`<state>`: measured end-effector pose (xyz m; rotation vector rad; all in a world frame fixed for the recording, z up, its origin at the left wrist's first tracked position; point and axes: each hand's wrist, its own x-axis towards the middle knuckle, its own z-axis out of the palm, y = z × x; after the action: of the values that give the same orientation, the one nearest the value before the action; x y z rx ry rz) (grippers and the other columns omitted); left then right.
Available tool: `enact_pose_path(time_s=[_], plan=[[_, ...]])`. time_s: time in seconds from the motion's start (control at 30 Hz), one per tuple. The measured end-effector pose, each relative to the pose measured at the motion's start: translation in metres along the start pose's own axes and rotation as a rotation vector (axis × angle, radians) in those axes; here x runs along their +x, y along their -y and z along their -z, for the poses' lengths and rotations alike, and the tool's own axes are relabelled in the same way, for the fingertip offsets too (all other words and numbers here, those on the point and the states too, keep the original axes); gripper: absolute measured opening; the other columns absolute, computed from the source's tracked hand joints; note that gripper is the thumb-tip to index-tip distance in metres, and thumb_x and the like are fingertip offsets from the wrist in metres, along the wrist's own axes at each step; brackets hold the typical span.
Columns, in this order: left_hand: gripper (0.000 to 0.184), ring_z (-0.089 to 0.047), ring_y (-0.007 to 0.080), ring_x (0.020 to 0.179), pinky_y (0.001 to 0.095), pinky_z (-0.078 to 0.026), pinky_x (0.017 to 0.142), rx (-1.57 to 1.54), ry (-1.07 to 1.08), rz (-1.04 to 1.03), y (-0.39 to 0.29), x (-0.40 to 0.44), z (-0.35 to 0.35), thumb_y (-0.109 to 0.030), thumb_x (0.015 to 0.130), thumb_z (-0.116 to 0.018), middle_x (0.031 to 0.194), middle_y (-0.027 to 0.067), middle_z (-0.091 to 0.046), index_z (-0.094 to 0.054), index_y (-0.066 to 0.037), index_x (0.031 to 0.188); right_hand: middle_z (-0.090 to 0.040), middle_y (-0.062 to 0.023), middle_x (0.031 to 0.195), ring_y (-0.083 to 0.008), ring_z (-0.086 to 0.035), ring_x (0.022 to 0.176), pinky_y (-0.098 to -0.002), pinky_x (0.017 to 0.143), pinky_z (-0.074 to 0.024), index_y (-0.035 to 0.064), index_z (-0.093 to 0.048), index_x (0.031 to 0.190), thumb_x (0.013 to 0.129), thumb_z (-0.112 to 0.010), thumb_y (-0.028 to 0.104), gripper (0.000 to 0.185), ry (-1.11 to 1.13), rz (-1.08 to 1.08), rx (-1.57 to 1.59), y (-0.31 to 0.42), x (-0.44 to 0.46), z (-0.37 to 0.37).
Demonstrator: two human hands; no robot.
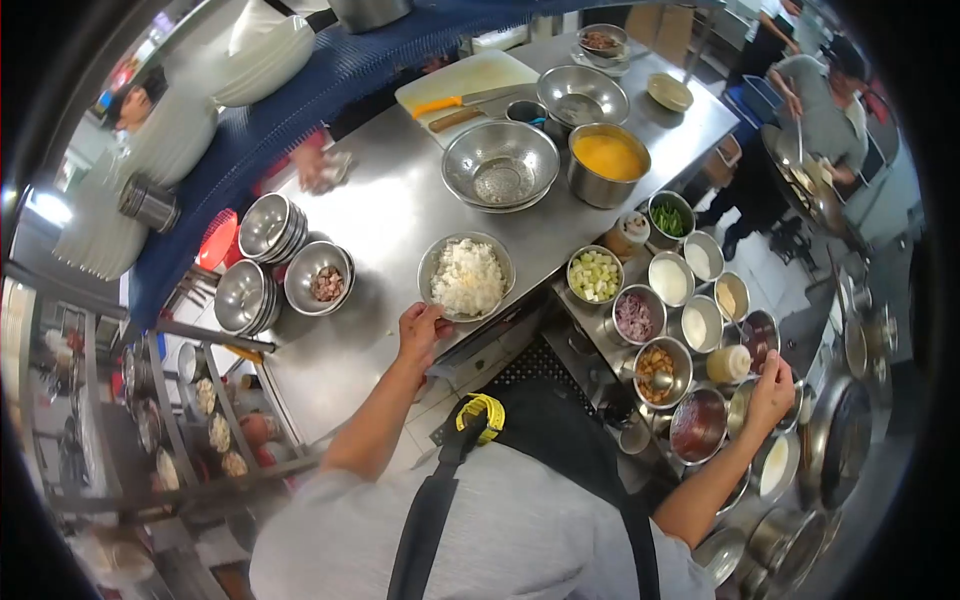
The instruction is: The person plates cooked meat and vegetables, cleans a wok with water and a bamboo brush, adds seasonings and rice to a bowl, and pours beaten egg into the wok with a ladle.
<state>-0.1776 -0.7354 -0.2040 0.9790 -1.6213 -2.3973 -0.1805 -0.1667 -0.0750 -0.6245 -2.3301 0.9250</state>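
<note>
My left hand (422, 335) is closed on the near rim of a metal bowl (424, 262) at the steel table's front edge. White rice (467, 278) is heaped in this bowl. Over at the right, my right hand (769, 398) is closed, fingers pinched together above the seasoning containers. What it grips, if anything, I cannot make out. Close to it are a squat bottle of pale yellow stuff (729, 364), a bowl of dark red sauce (762, 335) and a pot of reddish-brown sauce (698, 424).
Stacked bowls (268, 228) and a bowl of chopped meat (328, 284) stand left. Behind are a colander (500, 165), a pot of yellow-orange liquid (608, 160) and a knife (470, 99) on a cutting board (500, 70). Co-workers (835, 100) are at the right; another person's hand (315, 165) reaches across.
</note>
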Motion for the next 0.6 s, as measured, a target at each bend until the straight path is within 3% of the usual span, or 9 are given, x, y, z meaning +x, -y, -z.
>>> enact_pose_path(time_s=[0.13, 0.2, 0.27, 0.4, 0.47, 0.53, 0.6], plan=[[0.017, -0.064, 0.0154, 0.067, 0.0279, -0.054, 0.061, 0.009, 0.085, 0.02, -0.003, 0.011, 0.017, -0.02, 0.09, -0.067, 0.081, 0.0067, -0.066, -0.059, -0.005, 0.088, -0.064, -0.0025, 0.074, -0.0101, -0.055, 0.065, -0.0278, 0.058, -0.0444, -0.0005, -0.072, 0.099, 0.095, -0.062, 0.032, 0.034, 0.009, -0.09, -0.055, 0.033, -0.08, 0.006], [0.017, -0.064, 0.0148, 0.067, 0.0278, -0.054, 0.061, 0.007, 0.135, 0.026, -0.007, 0.019, 0.021, -0.021, 0.09, -0.068, 0.08, 0.0063, -0.065, -0.059, -0.006, 0.087, -0.071, -0.0073, 0.082, -0.0137, -0.062, 0.074, -0.0303, 0.07, -0.0498, 0.0001, -0.073, 0.098, 0.094, -0.063, 0.029, 0.031, 0.019, -0.174, -0.006, 0.032, -0.119, -0.005], [0.018, -0.064, 0.0143, 0.068, 0.0278, -0.054, 0.061, -0.017, 0.181, 0.041, -0.007, 0.019, 0.027, -0.02, 0.09, -0.068, 0.08, 0.0061, -0.065, -0.059, -0.006, 0.086, -0.073, -0.0109, 0.086, -0.0151, -0.065, 0.077, -0.031, 0.073, -0.0511, 0.0006, -0.073, 0.099, 0.094, -0.063, 0.029, 0.03, 0.074, -0.11, -0.117, 0.051, -0.154, -0.012], [0.017, -0.063, 0.0188, 0.07, 0.033, -0.055, 0.063, 0.037, 0.249, 0.058, -0.003, 0.03, 0.038, -0.015, 0.09, -0.066, 0.088, 0.0081, -0.065, -0.06, -0.004, 0.102, -0.071, -0.0121, 0.081, -0.0172, -0.064, 0.072, -0.0319, 0.07, -0.0504, 0.0006, -0.072, 0.098, 0.093, -0.064, 0.027, 0.028, 0.132, -0.094, -0.085, 0.093, -0.187, -0.014], [0.016, -0.063, 0.0153, 0.067, 0.0283, -0.054, 0.058, -0.044, 0.238, 0.066, -0.008, 0.022, 0.031, -0.019, 0.09, -0.068, 0.081, 0.0066, -0.066, -0.06, -0.005, 0.089, -0.07, -0.014, 0.079, -0.0184, -0.063, 0.069, -0.0321, 0.068, -0.05, 0.0006, -0.072, 0.097, 0.093, -0.064, 0.027, 0.028, 0.08, -0.01, -0.051, 0.107, -0.191, -0.01], [0.016, -0.063, 0.0163, 0.067, 0.0287, -0.054, 0.057, -0.033, 0.227, 0.066, -0.009, 0.022, 0.031, -0.018, 0.09, -0.069, 0.082, 0.0067, -0.066, -0.06, -0.005, 0.091, -0.068, -0.0154, 0.077, -0.0193, -0.063, 0.066, -0.0316, 0.066, -0.05, 0.0006, -0.072, 0.096, 0.092, -0.065, 0.027, 0.028, 0.041, -0.016, -0.066, 0.125, -0.191, -0.007], [0.016, -0.063, 0.0167, 0.068, 0.0287, -0.054, 0.057, -0.044, 0.226, 0.078, -0.005, 0.025, 0.033, -0.018, 0.089, -0.069, 0.082, 0.0065, -0.066, -0.059, -0.005, 0.092, -0.065, -0.0031, 0.069, -0.0076, -0.055, 0.064, -0.0255, 0.061, -0.0453, -0.003, -0.071, 0.095, 0.091, -0.067, 0.024, 0.028, 0.007, -0.007, -0.011, 0.127, -0.192, -0.007]])
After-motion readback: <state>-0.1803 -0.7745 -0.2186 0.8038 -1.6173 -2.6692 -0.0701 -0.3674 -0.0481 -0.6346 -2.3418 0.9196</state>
